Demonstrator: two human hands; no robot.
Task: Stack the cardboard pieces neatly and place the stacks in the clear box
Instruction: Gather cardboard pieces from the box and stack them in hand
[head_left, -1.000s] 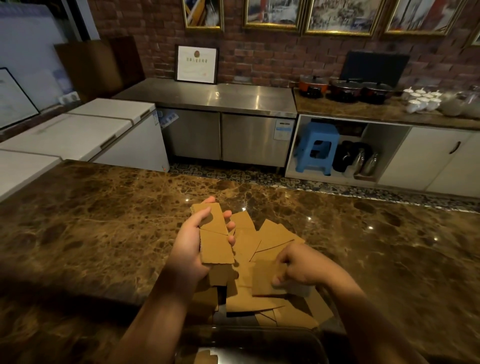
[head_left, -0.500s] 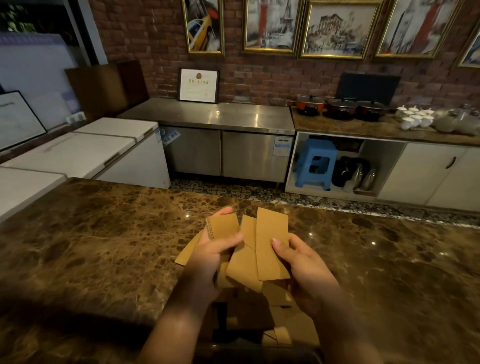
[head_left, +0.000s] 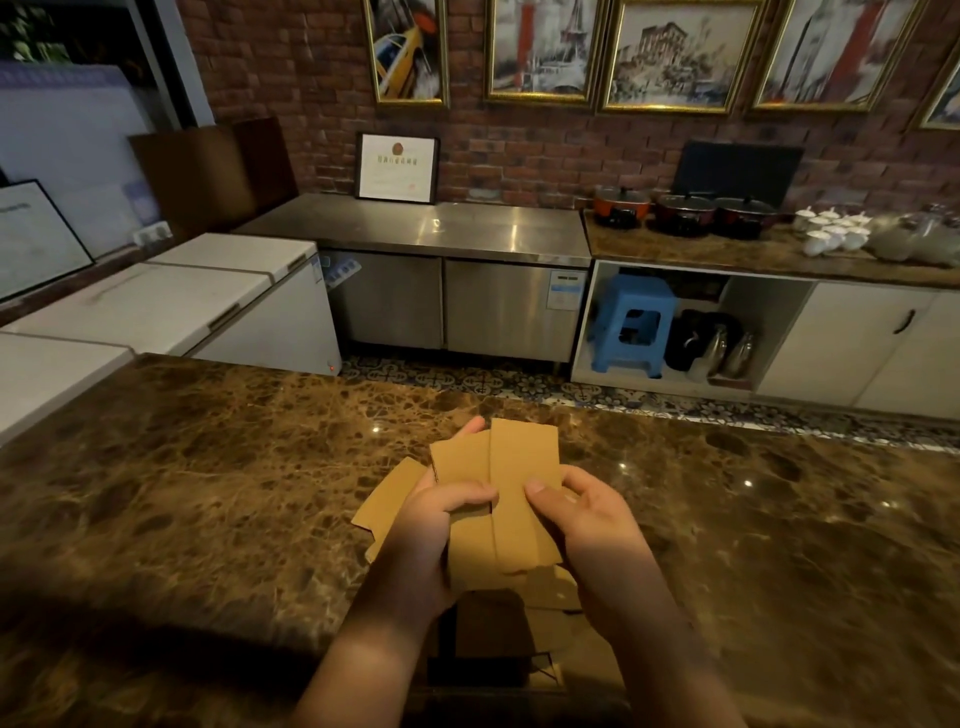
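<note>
At lower centre, the left hand (head_left: 441, 525) pinches a small stack (head_left: 460, 465) while the right hand (head_left: 587, 519) grips a single cardboard piece (head_left: 522, 493) beside it. Both are raised above loose pieces (head_left: 387, 501) on the counter (head_left: 208, 493). The cardboard looks light and stiff, best squared by pinching its long edges.

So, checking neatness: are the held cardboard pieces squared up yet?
No. The cardboard pieces are fanned and offset between the left hand and right hand.

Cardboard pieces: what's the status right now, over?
Left hand and right hand both gripping a fan of cardboard pieces above the marble counter. Edges not yet squared. More pieces loose underneath. Nothing blocking.
</note>
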